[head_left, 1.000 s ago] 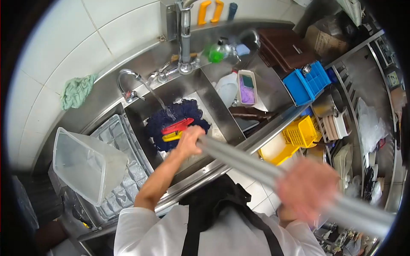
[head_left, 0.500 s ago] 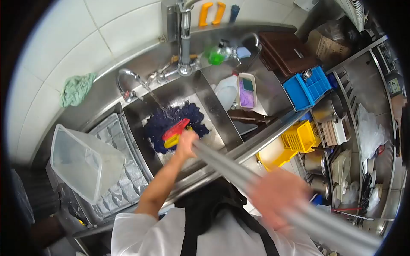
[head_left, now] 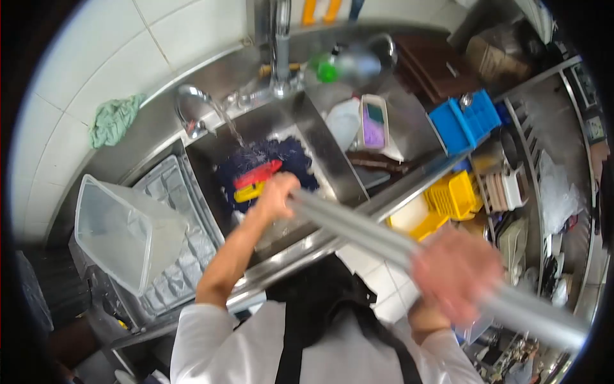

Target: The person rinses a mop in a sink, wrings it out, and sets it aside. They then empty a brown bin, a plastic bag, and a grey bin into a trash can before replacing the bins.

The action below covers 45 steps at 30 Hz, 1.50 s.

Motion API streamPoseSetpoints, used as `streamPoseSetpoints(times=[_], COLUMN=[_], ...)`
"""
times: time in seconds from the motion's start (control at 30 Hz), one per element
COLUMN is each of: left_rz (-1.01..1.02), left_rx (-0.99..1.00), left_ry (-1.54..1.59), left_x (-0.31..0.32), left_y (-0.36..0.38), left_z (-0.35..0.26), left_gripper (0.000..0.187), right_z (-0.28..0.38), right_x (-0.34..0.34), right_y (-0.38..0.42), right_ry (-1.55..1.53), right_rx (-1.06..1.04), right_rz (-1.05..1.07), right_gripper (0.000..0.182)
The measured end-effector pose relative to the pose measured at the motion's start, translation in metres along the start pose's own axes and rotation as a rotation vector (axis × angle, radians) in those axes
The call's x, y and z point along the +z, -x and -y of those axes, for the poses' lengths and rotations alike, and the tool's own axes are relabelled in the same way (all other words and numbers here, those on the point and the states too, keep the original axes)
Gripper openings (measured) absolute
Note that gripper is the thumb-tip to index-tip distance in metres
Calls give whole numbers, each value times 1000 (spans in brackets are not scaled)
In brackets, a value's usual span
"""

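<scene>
Since half a second ago, the right hand (head_left: 456, 274) has swung to the right and taken the near part of the grey pole (head_left: 358, 230) with it, while the red clamp piece (head_left: 259, 173) and yellow clamp piece (head_left: 251, 191) lie at a flatter slant. Both hands are closed around the pole: the left hand (head_left: 278, 194) grips it just beside the clamp, and the right, blurred, grips it farther along toward the near right. At the pole's far end the dark blue mop head (head_left: 291, 153) lies spread in the steel sink (head_left: 332, 150), with water running from the curved tap (head_left: 220, 112) at its far left side. The pole slants across the sink's near edge (head_left: 313, 240), and the left hand and clamp cover part of the mop head. To the left, a clear plastic tub (head_left: 115, 224) leans on a grey tray (head_left: 160, 182), near a green cloth (head_left: 114, 121) at the wall. To the right of the sink are a whitish jug (head_left: 345, 121) and a small box (head_left: 374, 131) with purple and green things in it; farther right stands a blue bin (head_left: 451, 128), with a yellow basket (head_left: 451, 195) nearer.
</scene>
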<state>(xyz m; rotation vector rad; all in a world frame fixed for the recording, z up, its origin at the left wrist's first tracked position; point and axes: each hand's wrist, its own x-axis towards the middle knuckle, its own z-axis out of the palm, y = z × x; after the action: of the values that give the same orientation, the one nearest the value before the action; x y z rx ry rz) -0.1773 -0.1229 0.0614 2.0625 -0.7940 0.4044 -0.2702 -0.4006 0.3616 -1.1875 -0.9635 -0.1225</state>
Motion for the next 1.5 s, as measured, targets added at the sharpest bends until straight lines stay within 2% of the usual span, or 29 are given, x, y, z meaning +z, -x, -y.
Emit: streamPoseSetpoints(times=[0.03,0.13,0.2,0.27,0.3,0.33,0.37,0.4,0.5,0.53,0.6,0.63,0.7,0.73,0.77,0.83,0.87,0.93,1.07,1.17,1.23,1.27,1.3,1.33,1.37,1.4,1.43,1.47,1.5], left_rz=[-29,-267,-14,166,172,154,62,58,-176,-196,439,521,308,255,132,14,41,364,152,-206,-304,-541,-777,-772,-659,-546,-269,-266,88], left_rx=[3,52,-150,-261,-176,-72,-28,-30,-128,-43,-285,-231,101,105,66,-5,-58,-200,82,200,178,115,52,63,-52,-173,-276,-271,-296], left_ry=[47,23,-83,-25,-24,-32,-30,56,-58,-158,3,49,128,211,248,195,116,164,68,-32,-77,-141,-196,-185,-162,-141,-114,-112,-66], left_x=[-9,2,4,-16,-29,-35,-33,-36,8,11,-32,-41,-45,-37,-23,30,44,25,-10,-28,-20,-6,8,23,42,60,70,63,50], left_y=[-11,16,55,26,19,3,0,3,63,64,6,-6,-20,-14,2,28,45,9,-49,-55,-51,-50,-48,-40,-24,-2,21,22,16], left_z=[-21,-5,70,76,52,28,6,-8,66,91,63,37,-26,-40,-37,24,53,43,-42,-99,-107,-105,-100,-85,-62,-40,-12,-5,-4], left_gripper=[41,37,37,40,40,39,40,42,41,41,39,38,38,40,40,40,39,37,33,27,25,23,23,23,22,22,22,22,23], right_z=[15,-19,-113,-86,-67,-25,-19,-27,-77,-92,-80,-43,15,25,20,-9,-78,-60,58,112,119,91,84,72,65,23,-22,-41,-30], right_x=[-3,6,53,50,21,38,16,19,53,69,50,36,32,42,56,80,47,36,21,24,36,72,64,50,34,32,35,23,19], right_y=[-26,-3,14,-7,-3,-5,-31,-26,18,-16,-17,-16,-46,-53,-48,-19,25,11,3,18,12,-19,-5,19,40,53,48,63,68], right_ry=[-284,-156,-53,-16,-93,-80,-280,-274,224,-89,-101,-120,-248,-383,-377,-207,-231,45,-3,4,484,821,886,944,53,438,515,81,30], right_rx=[-169,-221,-64,70,82,126,-219,-208,320,113,165,126,-119,-306,-310,357,263,173,-176,-561,-690,-684,-536,-396,-106,42,158,129,105], right_rz=[181,269,-113,-205,-29,-262,140,141,-40,-169,-358,-271,-48,33,35,-585,-158,-177,-531,-549,-825,-972,-959,-943,-628,-1018,-1111,-959,-860], right_gripper=[20,19,17,16,20,19,22,22,18,18,18,19,24,29,29,34,26,26,49,35,43,40,36,33,28,25,20,16,18])
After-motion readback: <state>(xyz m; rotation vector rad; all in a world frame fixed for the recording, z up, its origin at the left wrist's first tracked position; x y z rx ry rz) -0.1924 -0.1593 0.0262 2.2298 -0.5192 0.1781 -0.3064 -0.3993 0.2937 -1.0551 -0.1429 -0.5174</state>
